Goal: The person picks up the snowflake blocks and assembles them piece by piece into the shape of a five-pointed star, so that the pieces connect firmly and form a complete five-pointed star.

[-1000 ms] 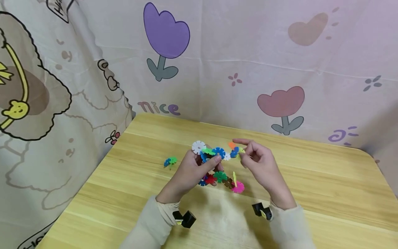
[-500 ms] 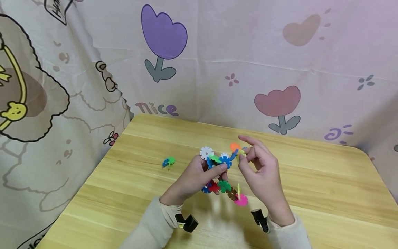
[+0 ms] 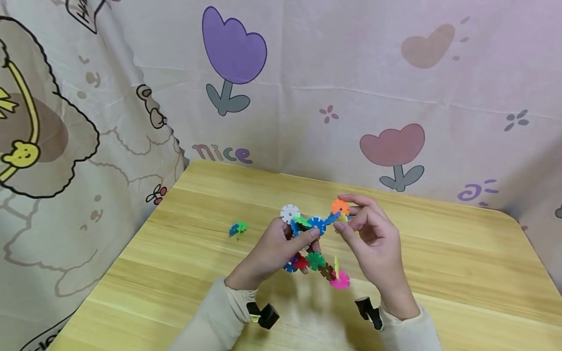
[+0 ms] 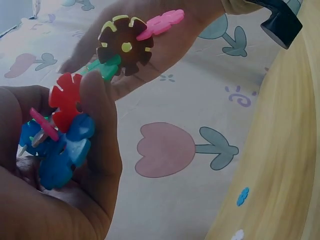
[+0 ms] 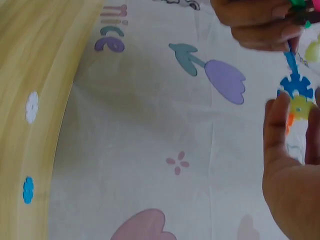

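Note:
My left hand (image 3: 278, 243) grips a chain of interlocking plastic snowflake discs above the table, its thumb on a blue disc (image 3: 316, 226). A white disc (image 3: 290, 213) stands at the chain's upper left. Below the hand hang a green disc (image 3: 315, 261), a brown disc (image 4: 117, 52) and a pink disc (image 3: 340, 280). My right hand (image 3: 375, 243) pinches the yellow disc (image 5: 302, 107) at the right end, with an orange disc (image 3: 340, 207) beside it under the index fingertip. In the right wrist view, the yellow disc joins a blue one.
A joined blue-and-green disc piece (image 3: 238, 228) lies on the wooden table (image 3: 175, 273), left of the hands. A loose white disc (image 5: 31, 107) and blue disc (image 5: 28, 190) lie near the table edge in the right wrist view. A printed curtain (image 3: 307, 58) hangs behind.
Both hands have shifted slightly right and down with the disc chain. The orange disc has turned to face the head camera, and my raised right index finger has come down onto it.

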A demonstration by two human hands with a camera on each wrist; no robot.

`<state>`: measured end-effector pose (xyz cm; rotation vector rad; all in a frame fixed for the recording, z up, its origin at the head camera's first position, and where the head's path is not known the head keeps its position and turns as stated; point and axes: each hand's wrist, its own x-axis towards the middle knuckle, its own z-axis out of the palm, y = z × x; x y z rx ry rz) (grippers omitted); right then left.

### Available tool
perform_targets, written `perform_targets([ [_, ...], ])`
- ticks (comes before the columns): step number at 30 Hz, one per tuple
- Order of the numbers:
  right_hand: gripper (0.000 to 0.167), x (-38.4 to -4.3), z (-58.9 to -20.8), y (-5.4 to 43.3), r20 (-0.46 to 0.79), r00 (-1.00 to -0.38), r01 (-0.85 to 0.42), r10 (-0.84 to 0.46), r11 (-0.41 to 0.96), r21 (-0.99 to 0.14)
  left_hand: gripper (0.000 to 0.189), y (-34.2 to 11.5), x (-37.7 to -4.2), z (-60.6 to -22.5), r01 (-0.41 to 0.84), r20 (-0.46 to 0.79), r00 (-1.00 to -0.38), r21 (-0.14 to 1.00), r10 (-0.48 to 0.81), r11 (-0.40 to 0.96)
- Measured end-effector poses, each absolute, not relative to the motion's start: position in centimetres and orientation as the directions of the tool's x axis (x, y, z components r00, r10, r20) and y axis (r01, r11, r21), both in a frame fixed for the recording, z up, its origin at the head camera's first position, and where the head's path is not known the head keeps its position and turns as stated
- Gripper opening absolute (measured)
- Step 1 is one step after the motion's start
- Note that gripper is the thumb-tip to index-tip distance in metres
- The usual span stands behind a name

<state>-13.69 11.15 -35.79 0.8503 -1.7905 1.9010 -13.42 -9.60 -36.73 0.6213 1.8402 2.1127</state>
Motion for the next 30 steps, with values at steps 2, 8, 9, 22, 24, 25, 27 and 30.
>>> perform_targets([
  [2, 0.021, -13.68, -35.73, 10.94, 0.654, -0.750, -0.639, -0.100, -0.149, -0.755, 0.021, -9.55, -13.39, -36.78, 0.083, 0.147, -0.874, 0.984, 0.463, -0.154],
  [8, 0.049, -13.60, -35.39, 11.02, 0.583, -0.801, -0.532, -0.136, -0.282, -0.798, 0.022, -9.51, -13.46, -36.97, 0.099, 0.155, -0.876, 0.985, 0.456, -0.143],
  [9, 0.051, -13.57, -35.34, 11.13, 0.572, -0.807, -0.521, -0.147, -0.277, -0.807, 0.022, -9.49, -13.49, -36.99, 0.103, 0.158, -0.876, 0.984, 0.456, -0.142],
  [22, 0.026, -13.52, -35.59, 11.41, 0.585, -0.781, -0.535, -0.220, -0.248, -0.808, 0.020, -9.20, -13.36, -36.83, 0.112, 0.159, -0.889, 0.985, 0.430, -0.132],
  [24, 0.023, -13.49, -35.55, 11.44, 0.583, -0.781, -0.533, -0.224, -0.247, -0.809, 0.020, -9.16, -13.37, -36.81, 0.120, 0.164, -0.890, 0.984, 0.426, -0.128],
  [25, 0.022, -13.49, -35.51, 11.46, 0.586, -0.778, -0.536, -0.226, -0.249, -0.807, 0.020, -9.14, -13.37, -36.80, 0.123, 0.166, -0.890, 0.984, 0.425, -0.128],
  [27, 0.020, -13.48, -35.44, 11.52, 0.582, -0.781, -0.534, -0.227, -0.242, -0.810, 0.021, -9.10, -13.39, -36.80, 0.129, 0.170, -0.891, 0.984, 0.422, -0.123],
  [30, 0.028, -13.45, -35.21, 11.70, 0.538, -0.805, -0.487, -0.248, -0.240, -0.840, 0.020, -9.07, -13.38, -36.83, 0.131, 0.172, -0.890, 0.983, 0.421, -0.125],
])
